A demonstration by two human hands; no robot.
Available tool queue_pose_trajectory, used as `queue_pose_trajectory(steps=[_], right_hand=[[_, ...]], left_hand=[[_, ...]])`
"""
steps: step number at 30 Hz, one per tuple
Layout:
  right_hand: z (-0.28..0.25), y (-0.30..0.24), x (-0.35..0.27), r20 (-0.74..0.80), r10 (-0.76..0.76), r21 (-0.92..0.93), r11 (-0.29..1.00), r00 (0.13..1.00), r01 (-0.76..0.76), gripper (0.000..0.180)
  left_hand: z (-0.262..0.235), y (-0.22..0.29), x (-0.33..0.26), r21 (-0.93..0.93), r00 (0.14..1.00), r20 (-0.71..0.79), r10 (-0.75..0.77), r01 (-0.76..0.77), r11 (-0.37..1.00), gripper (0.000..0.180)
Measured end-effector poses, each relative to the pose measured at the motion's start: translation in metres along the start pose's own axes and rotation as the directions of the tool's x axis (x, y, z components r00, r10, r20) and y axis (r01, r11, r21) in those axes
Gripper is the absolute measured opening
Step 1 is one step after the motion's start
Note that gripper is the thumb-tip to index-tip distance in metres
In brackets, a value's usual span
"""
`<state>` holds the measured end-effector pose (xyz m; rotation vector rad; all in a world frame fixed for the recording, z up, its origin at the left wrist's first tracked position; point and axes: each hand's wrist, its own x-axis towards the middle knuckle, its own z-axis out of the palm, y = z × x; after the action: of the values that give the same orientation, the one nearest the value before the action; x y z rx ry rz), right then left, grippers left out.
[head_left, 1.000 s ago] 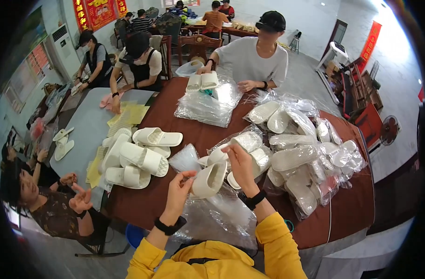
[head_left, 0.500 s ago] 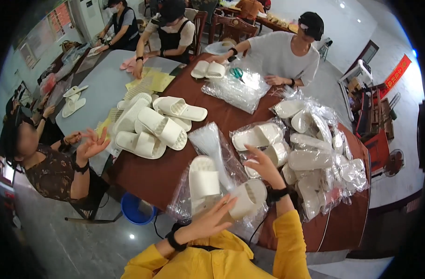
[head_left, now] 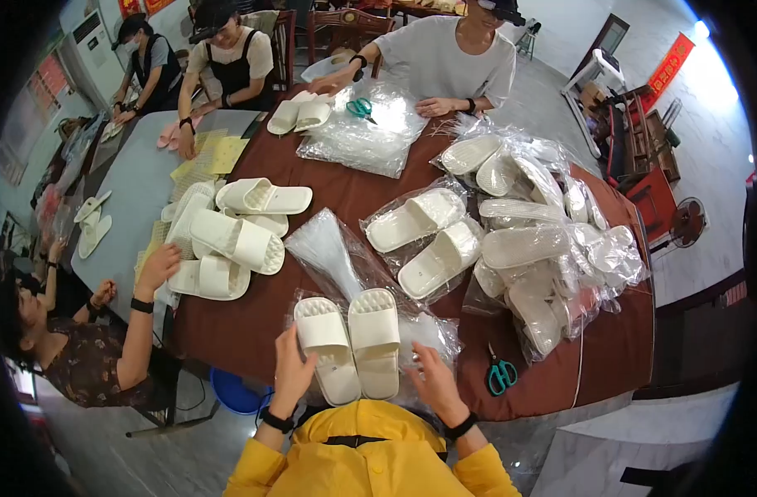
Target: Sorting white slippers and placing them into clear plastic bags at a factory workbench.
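Note:
A pair of white slippers lies side by side at the table's front edge, toes pointing away from me: a left slipper (head_left: 323,331) and a right slipper (head_left: 373,328). They rest on clear plastic bags (head_left: 432,334). My left hand (head_left: 291,373) is at the outer side of the left slipper, thumb and fingers apart, the fingertips beside or touching its strap. My right hand (head_left: 435,383) is spread open, just right of the right slipper and apart from it. Beyond them, a bagged pair of slippers (head_left: 436,258) lies on the brown tablecloth (head_left: 254,325).
A heap of bagged slippers (head_left: 532,248) covers the right side. Teal-handled scissors (head_left: 501,377) lie near my right hand. Loose slippers (head_left: 237,236) are piled at left, and more bags (head_left: 366,132) with scissors lie farther back. Co-workers sit around; one co-worker's hand (head_left: 159,269) reaches the pile.
The right slipper, tilted before, now lies straight beside the left one. My right hand has come back from the bagged pair; my left hand has moved from over the slippers to their left side.

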<state>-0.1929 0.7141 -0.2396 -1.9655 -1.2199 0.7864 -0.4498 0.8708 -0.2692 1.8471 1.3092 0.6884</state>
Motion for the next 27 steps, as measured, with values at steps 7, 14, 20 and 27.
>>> queue_pose_trajectory(steps=[7, 14, 20, 27], right_hand=[[0.036, -0.002, 0.056, 0.022, 0.091, -0.239, 0.967, 0.996, -0.083, 0.056], [-0.022, -0.043, 0.06, 0.158, -0.353, 0.371, 0.887, 0.922, 0.276, 0.047], [-0.105, 0.031, 0.124, -0.339, -0.181, -0.037, 0.983, 0.923, 0.179, 0.022], [-0.093, 0.093, 0.242, -0.446, -0.371, -0.655, 0.756, 0.814, -0.014, 0.057]], left_hand=[[0.028, 0.006, 0.019, -0.051, 0.995, -0.096, -0.02, 0.015, 0.999, 0.076], [-0.107, 0.02, 0.085, -0.89, 0.922, -0.157, -0.353, 0.022, 0.455, 0.07], [-0.126, -0.002, 0.089, 0.034, 0.833, -0.552, 0.031, -0.014, 0.999, 0.077], [-0.011, -0.018, 0.009, -0.176, 0.999, -0.039, 0.02, -0.027, 0.984, 0.039]])
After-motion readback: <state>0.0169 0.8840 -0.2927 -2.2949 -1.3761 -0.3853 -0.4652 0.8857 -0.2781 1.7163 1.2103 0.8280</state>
